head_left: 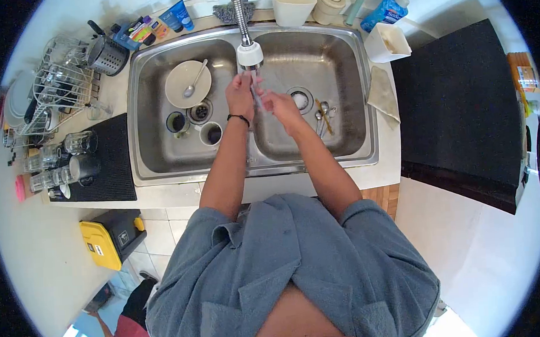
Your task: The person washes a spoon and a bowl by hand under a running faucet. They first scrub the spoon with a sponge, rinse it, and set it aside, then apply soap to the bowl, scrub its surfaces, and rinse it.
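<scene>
Under the white faucet head (250,53), my left hand (240,97) is closed, fingers curled beside a thin, pale streak that could be water or a slim object. My right hand (281,109) meets it from the right, fingers bent inward and slightly blurred. In the left basin lie a cream plate (179,82) with a metal spoon (195,79) on it, a dark-rimmed glass (176,122) and a white mug (210,134) with dark liquid inside. Several metal spoons (322,119) and a yellowish-brown stick-like utensil (324,115) rest in the right basin near its drain (301,99).
Left of the sink stand a dish rack (58,87), a cutlery holder (106,55) and several glasses (81,142) on a black mat (114,169). A white container (387,43), a cloth (383,96) and a black panel (454,112) are rightward. Another person (129,322) is lower left.
</scene>
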The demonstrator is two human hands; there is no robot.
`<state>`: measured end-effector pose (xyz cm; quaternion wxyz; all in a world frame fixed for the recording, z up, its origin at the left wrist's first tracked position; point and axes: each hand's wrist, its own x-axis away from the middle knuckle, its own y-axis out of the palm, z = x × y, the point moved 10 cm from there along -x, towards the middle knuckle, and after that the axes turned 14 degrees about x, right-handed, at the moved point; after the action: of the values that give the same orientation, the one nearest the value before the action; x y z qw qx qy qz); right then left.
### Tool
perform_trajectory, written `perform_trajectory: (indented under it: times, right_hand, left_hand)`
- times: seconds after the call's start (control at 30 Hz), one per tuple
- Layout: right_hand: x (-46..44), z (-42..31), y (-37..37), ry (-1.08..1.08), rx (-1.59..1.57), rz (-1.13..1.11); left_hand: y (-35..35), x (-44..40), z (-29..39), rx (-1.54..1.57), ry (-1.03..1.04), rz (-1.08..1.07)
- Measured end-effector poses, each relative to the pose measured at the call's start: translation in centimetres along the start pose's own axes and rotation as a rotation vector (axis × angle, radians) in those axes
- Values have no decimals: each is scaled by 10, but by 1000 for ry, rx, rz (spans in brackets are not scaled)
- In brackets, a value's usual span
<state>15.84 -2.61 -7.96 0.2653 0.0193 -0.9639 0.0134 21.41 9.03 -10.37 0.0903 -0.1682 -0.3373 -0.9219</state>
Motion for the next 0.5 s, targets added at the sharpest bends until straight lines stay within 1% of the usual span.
perform_trajectory:
  times: [0.07, 0.17, 0.2, 0.23, 0.27, 0.33, 0.37, 0.4, 0.47, 0.5]
  right_hand:
    - [-24, 0, -7, -100, -54, 117]
    - [-49, -2, 25, 90, -523, -47]
    - [-61, -1, 26, 101, -470, -4]
    - [-73, 2, 28, 111, -417, 39]
    - [-83, 5, 28, 121, -365, 83]
    - [-90, -3, 34, 70, -108, 54]
    - [-92, -6, 37, 46, 20, 42]
    - [-81, -28, 27, -95, 133, 177]
    - [-31, -78, 13, -374, 361, 449]
    - [-29, -77, 14, -404, 408, 437]
  left_hand:
    - [-8, 4, 12, -21, 89, 102]
    - [-32, 14, 24, -117, 219, 289]
    - [-42, 16, 27, -160, 264, 354]
    - [-51, 16, 23, -65, 282, 394]
    - [-55, 13, 17, -51, 253, 386]
    - [-55, 14, 10, -21, 187, 373]
    - [-52, 10, 2, 50, 98, 345]
    - [-47, 6, 1, 109, 109, 314]
    - [-37, -6, -5, 231, 127, 256]
    - [-35, -19, -3, 125, 259, 177]
